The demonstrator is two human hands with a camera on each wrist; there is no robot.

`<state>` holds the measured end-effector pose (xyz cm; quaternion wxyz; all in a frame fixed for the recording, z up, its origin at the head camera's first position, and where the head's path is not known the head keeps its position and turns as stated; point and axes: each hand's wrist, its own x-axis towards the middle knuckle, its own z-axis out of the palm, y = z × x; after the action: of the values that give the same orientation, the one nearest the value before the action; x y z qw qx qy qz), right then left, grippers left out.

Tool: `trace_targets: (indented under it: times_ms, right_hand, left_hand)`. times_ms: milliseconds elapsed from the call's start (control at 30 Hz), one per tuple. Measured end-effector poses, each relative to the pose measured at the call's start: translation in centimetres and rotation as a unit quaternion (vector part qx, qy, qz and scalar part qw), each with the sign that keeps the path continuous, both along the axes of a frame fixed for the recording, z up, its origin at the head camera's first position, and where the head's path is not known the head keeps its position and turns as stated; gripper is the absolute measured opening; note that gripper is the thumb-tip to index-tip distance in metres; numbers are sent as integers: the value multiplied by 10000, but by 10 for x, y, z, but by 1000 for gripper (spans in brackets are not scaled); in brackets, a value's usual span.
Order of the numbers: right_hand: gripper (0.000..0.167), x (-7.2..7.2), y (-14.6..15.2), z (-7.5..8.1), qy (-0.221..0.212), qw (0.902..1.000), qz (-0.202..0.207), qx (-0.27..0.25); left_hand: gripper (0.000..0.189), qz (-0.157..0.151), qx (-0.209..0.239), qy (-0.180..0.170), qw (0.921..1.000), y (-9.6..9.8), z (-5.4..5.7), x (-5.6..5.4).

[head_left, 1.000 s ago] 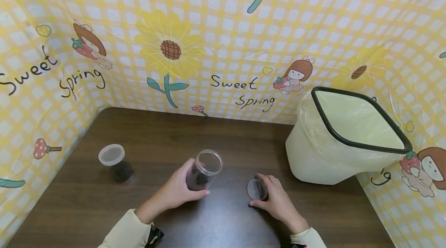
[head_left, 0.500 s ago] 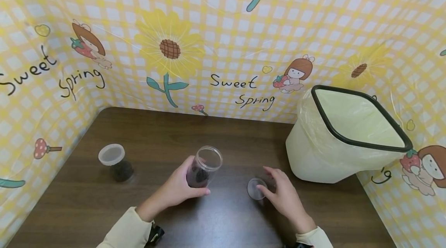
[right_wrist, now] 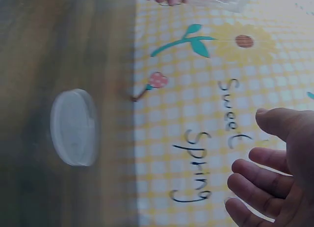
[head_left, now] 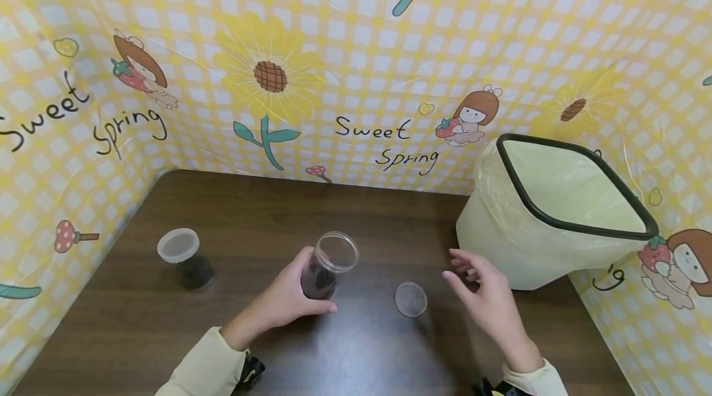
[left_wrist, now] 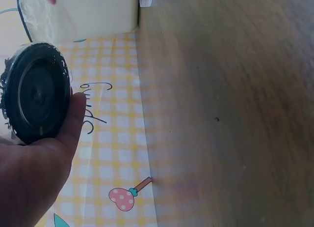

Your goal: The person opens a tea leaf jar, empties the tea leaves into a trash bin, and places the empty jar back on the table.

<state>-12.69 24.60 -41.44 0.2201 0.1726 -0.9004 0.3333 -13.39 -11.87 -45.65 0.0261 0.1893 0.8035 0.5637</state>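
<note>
My left hand grips a clear lidless jar with dark contents low inside, thumb on the near side and fingers wrapped behind. In the left wrist view the jar's dark round base faces the camera, tilted off the table. A clear round lid lies flat on the table to the right of the jar; the right wrist view shows this lid apart from the hand. My right hand is raised to the right of the lid, holding nothing, with loosely bent fingers and the thumb apart.
A second jar with dark contents and a whitish lid stands at the left. At the right rear is a cream bin with a dark rim and plastic liner, close beyond my right hand. Yellow checked sheeting surrounds the brown table.
My right hand has let go of the lid, leaving it on the table, and has moved right and up toward the bin. The left hand and its jar have barely shifted.
</note>
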Motion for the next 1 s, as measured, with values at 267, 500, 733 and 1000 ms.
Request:
trace_targets:
  times_ms: [267, 500, 733, 1000]
  right_hand:
    - [40, 9, 14, 38, 352, 9987, -146, -335]
    - [35, 16, 33, 73, 689, 9938, -557, -672]
    - [29, 11, 56, 102, 1103, 9842, -977, -978]
    - [25, 1, 94, 119, 1317, 9593, -2087, -1375]
  left_hand:
    - [75, -96, -10, 20, 10000, 0, 0, 2]
    - [66, -29, -44, 101, 9999, 1, 5, 1]
    - [63, -21, 25, 195, 9998, 3, 11, -2]
    - [64, 62, 2, 227, 9997, 2, 16, -4]
